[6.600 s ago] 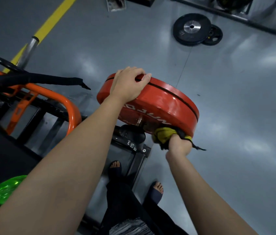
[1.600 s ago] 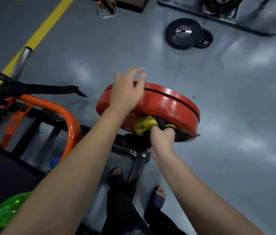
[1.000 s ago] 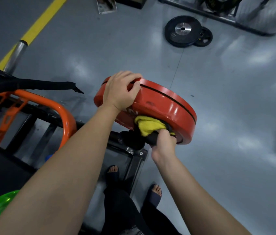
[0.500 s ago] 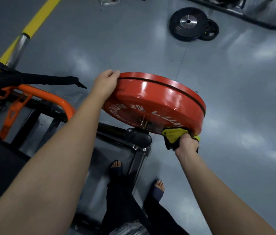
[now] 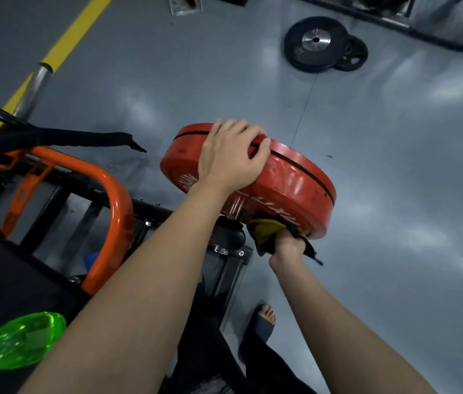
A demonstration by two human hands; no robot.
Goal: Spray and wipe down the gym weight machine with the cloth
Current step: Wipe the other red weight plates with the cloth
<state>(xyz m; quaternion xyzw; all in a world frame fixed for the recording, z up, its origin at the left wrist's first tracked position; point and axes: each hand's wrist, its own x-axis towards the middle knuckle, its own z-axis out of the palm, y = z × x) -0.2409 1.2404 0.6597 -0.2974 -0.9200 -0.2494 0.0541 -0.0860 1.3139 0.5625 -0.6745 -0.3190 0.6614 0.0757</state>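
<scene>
Since half a second back, the left grip [image 5: 233,157] has come off the near-left edge of the red weight plate [image 5: 292,189]. It now lies over the top rim, palm down, with its fingers bent over the far side, and so has hold of the plate. The right grip [image 5: 288,244] has shifted as well. It was at the plate's lower right edge and now sits under the lower face, closer to the hub. Its fingers are closed tight on the yellow-and-black cloth [image 5: 263,233], which is bunched and pressed up against that face just beside the metal pin [image 5: 234,207]. A dark tail of the cloth hangs past the wrist.

The plate's lettered face also shows less to the camera than it did. From this I judge that the left grip steadies or turns the plate while the right works the cloth round the underside. The wiping looks to be in mid-course on the plate. How much of the face has been covered cannot be told.

Outward from the plate, it hangs on a black peg of the machine, with the orange frame [image 5: 115,200] to its left. The green spray bottle [image 5: 22,339] lies at lower left on a dark surface, and neither grip touches it. On the grey floor [image 5: 196,81], black plates [image 5: 317,41] lie well apart from the work, and a yellow line [image 5: 79,27] runs at upper left.
</scene>
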